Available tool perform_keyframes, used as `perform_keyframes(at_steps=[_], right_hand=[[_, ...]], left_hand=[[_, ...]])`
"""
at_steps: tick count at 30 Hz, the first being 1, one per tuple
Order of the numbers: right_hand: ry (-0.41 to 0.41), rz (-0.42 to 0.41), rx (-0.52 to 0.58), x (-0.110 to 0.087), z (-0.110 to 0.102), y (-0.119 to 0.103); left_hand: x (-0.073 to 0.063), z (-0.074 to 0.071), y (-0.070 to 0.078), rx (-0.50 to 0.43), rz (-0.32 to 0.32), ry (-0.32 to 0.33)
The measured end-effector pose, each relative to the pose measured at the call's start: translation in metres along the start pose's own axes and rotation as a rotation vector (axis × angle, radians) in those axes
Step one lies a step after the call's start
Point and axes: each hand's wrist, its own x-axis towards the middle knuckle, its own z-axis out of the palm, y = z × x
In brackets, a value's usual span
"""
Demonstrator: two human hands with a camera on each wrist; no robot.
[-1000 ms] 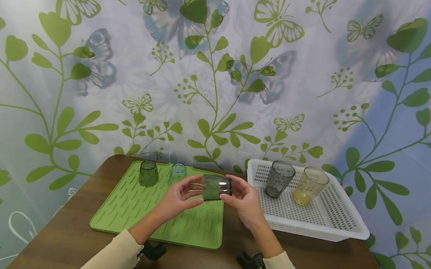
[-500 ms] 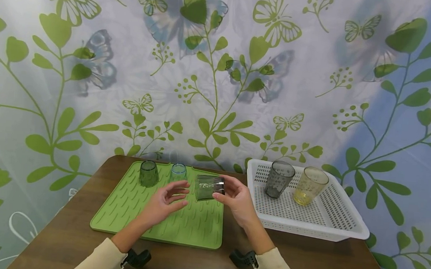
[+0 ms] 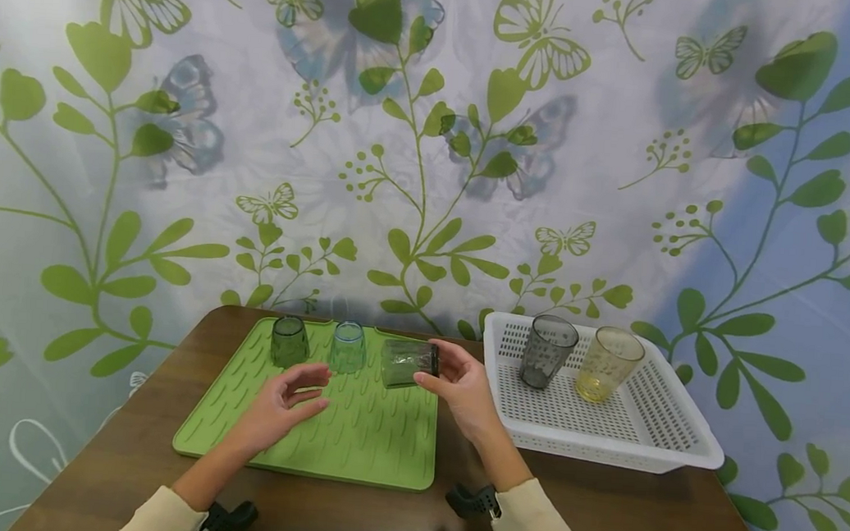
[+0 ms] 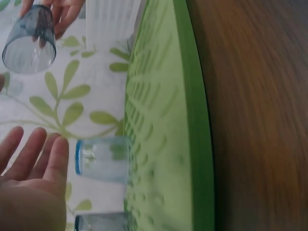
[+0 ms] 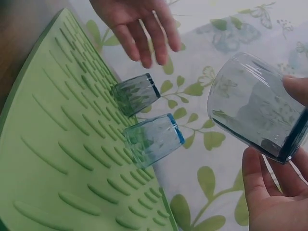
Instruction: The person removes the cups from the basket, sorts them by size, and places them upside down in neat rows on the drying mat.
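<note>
My right hand [image 3: 464, 392] holds a short grey glass [image 3: 402, 364] by its thick-based end. The glass lies sideways in the air above the green drying mat [image 3: 375, 447], its mouth facing left. Over the left part of the mat is my left hand [image 3: 274, 411], its fingers loosely extended and holding nothing. Two short glasses stand upside down at the mat's back edge: a dark one [image 3: 289, 343] and a light blue one [image 3: 347, 349]. In the right wrist view, the held glass [image 5: 255, 103] shows large, with thumb and fingers at its base.
At the right, a white perforated basket [image 3: 590, 450] holds a tall grey glass [image 3: 546, 356] and a yellow-tinted glass [image 3: 606, 367]. A brown wooden table [image 3: 348, 515] lies under everything. Behind it hangs a leaf-and-butterfly patterned cloth [image 3: 402, 173].
My left hand has let go of the short grey glass and moved left and down. My right hand keeps the glass and has shifted slightly left with it.
</note>
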Motion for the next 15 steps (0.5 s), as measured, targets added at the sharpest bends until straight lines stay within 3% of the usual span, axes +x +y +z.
perform_keyframes(at_steps=[10,15], right_hand=[[0.049,0.019,0.013,0.011,0.003,0.003],[0.082,0.046,0.014,0.014,0.005,0.006]], left_hand=[[-0.016,-0.035,-0.014,0.134,-0.004,0.094],[-0.029,-0.054,-0.017,0.245,-0.083,0.131]])
